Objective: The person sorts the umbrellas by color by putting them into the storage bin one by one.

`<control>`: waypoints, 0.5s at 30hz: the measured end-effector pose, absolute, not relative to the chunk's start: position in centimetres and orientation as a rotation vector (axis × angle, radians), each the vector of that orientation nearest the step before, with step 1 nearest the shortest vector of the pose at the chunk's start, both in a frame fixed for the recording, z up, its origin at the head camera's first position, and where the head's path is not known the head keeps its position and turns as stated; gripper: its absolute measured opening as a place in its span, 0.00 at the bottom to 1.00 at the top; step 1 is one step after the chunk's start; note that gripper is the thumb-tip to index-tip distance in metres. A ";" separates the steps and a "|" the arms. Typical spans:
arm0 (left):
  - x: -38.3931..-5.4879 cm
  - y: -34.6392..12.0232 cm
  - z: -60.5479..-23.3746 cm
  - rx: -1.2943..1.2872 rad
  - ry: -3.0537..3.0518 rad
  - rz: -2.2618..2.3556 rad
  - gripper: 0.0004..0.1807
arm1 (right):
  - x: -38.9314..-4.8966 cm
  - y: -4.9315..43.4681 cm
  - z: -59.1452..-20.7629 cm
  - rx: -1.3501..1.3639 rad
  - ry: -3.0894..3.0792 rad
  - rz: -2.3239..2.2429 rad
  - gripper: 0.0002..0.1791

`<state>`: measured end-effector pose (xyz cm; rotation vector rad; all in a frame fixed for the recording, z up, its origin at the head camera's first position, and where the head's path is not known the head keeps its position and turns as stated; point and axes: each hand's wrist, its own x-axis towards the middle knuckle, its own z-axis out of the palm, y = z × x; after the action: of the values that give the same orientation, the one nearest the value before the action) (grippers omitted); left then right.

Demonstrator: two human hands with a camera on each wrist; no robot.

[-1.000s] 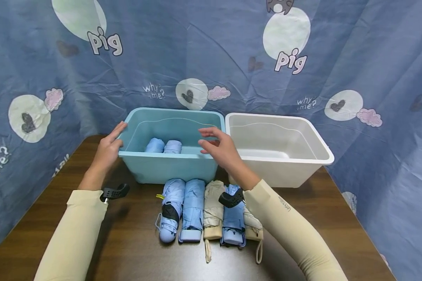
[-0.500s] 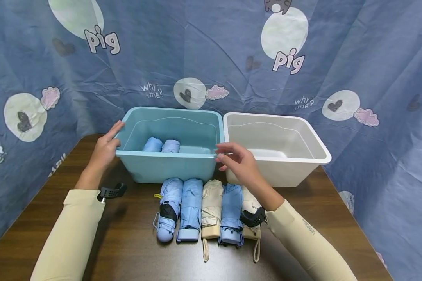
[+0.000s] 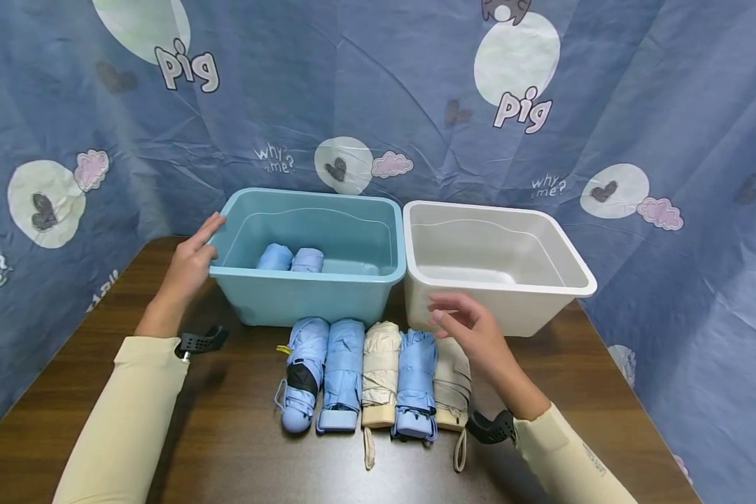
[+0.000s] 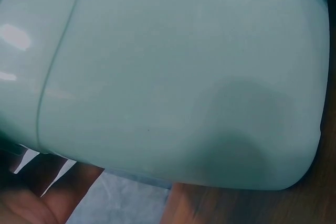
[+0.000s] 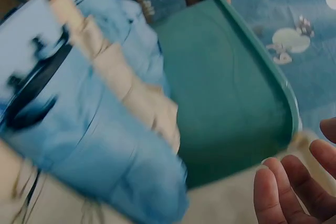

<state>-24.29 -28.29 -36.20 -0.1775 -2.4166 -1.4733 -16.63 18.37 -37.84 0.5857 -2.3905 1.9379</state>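
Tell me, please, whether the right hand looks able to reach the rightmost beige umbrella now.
Probably yes: the right hand looks empty and close by, and nothing lies on the rightmost beige umbrella.

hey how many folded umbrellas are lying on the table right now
5, in one row, left to right: first umbrella, blue; second umbrella, blue; third umbrella, beige; fourth umbrella, blue; fifth umbrella, beige. Any behind the bins would be hidden.

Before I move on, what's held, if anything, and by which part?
Right hand: nothing. Left hand touches the left end of the blue bin; whether it grips cannot be told.
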 end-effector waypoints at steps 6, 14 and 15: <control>-24.3 -28.4 -36.2 -0.180 -2.400 -1.458 0.32 | -16.2 20.6 -39.1 0.453 -2.440 1.898 0.19; -24.2 -28.2 -36.1 -0.187 -2.410 -1.487 0.33 | -15.4 23.0 -41.1 0.306 -2.506 1.845 0.22; -24.2 -28.2 -36.1 -0.188 -2.406 -1.488 0.33 | -15.3 23.2 -41.3 0.294 -2.514 1.843 0.22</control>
<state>-24.23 -28.20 -36.08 -0.1881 -2.4063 -1.4882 -15.27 23.18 -41.27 0.2944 -2.5137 1.8430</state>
